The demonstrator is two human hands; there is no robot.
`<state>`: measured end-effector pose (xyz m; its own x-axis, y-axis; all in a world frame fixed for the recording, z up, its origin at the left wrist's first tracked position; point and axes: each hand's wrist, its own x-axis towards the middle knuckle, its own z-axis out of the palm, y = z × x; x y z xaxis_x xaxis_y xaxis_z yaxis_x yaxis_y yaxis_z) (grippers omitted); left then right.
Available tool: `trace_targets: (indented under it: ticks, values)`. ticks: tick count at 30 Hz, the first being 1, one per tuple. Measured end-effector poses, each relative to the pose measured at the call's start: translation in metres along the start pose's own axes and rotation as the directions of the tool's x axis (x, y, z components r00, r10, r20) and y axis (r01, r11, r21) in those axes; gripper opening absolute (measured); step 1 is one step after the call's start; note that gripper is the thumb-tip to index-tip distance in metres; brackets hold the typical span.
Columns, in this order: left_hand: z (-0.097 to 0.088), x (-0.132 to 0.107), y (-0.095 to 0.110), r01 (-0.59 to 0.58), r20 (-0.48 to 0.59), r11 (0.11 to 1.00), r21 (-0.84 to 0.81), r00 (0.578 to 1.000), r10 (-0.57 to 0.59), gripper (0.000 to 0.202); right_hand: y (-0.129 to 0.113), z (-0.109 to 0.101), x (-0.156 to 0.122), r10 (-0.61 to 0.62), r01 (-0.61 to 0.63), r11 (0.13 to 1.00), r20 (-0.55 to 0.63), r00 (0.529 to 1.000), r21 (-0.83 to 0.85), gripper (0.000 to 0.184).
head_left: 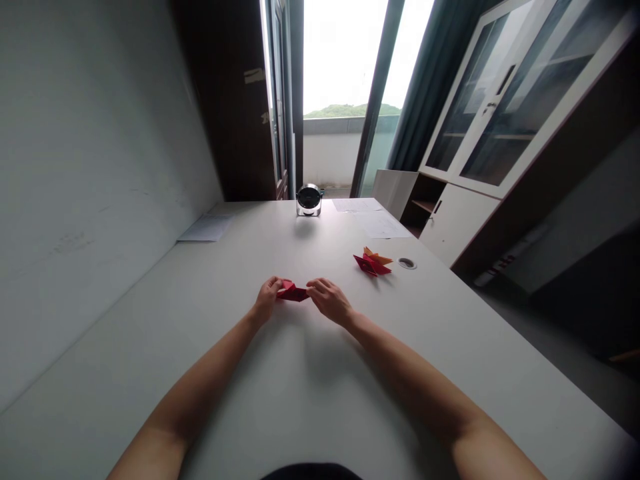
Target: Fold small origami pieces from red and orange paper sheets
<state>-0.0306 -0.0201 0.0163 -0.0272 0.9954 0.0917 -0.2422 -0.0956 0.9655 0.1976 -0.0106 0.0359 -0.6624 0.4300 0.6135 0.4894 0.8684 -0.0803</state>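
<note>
Centrally on the smooth white tabletop, between the two hands, is a small bright-red folded paper piece. It looks low and elongated, with creased, angular facets: a lighter flap rises at its left end, while darker red planes run along the front and narrow toward the right. The left hand pinches the left end between thumb and fingers. The right hand has its fingers bent at the opposite tip, just touching it; whether they actually grip it I cannot tell, since the back of the hand faces the view.

Farther off and to the right sits a pointed cluster of folded paper, a red piece in front and an orange piece partly tucked behind it, just beside a round cable hole.

Both ends of the held paper are covered by fingers, and its underside is hidden, so I cannot tell if it rests on the surface. The finer folds are too small to make out. A dark rounded shape is cut off at the bottom edge, and writing on the pale paper sheets toward the far end is unreadable.
</note>
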Motion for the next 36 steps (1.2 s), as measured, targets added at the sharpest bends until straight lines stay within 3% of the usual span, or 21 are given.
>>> trace_targets:
  ticks: [4, 7, 13, 18, 24, 33, 36]
  values:
    - [-0.004, 0.002, 0.003, 0.051, -0.01, 0.96, -0.274, 0.998, -0.056, 0.024, 0.001, 0.0, -0.001, 0.007, -0.007, 1.0, 0.005, 1.0, -0.007, 0.017]
    - [-0.008, 0.003, 0.004, 0.051, -0.038, 0.943, -0.329, 0.997, -0.067, 0.024, 0.005, 0.003, -0.003, 0.063, -0.062, 0.997, -0.026, 0.998, 0.044, 0.015]
    - [-0.011, 0.005, -0.001, 0.034, -0.115, 0.979, -0.201, 0.992, -0.058, 0.028, 0.006, 0.008, -0.003, 0.267, -0.226, 0.935, -0.122, 0.956, 0.274, 0.014]
    - [-0.011, 0.004, 0.001, -0.011, -0.169, 0.999, -0.04, 0.986, 0.005, 0.036, 0.004, 0.006, -0.002, 0.374, -0.302, 0.893, -0.177, 0.91, 0.333, 0.013]
    - [-0.007, 0.0, 0.003, 0.026, -0.14, 0.999, 0.038, 0.99, -0.02, 0.034, 0.004, 0.009, -0.004, 0.47, -0.371, 0.805, -0.116, 0.875, 0.462, 0.018]
    - [0.016, -0.017, 0.01, 0.042, 0.12, 0.955, 0.295, 0.99, -0.08, 0.034, 0.007, 0.013, -0.003, 0.58, -0.399, 0.665, -0.101, 0.808, 0.631, 0.024]
    - [0.017, -0.019, 0.012, 0.056, 0.15, 0.948, 0.313, 0.983, -0.107, 0.036, 0.004, 0.011, 0.0, 0.601, -0.384, 0.622, -0.101, 0.793, 0.683, 0.026]
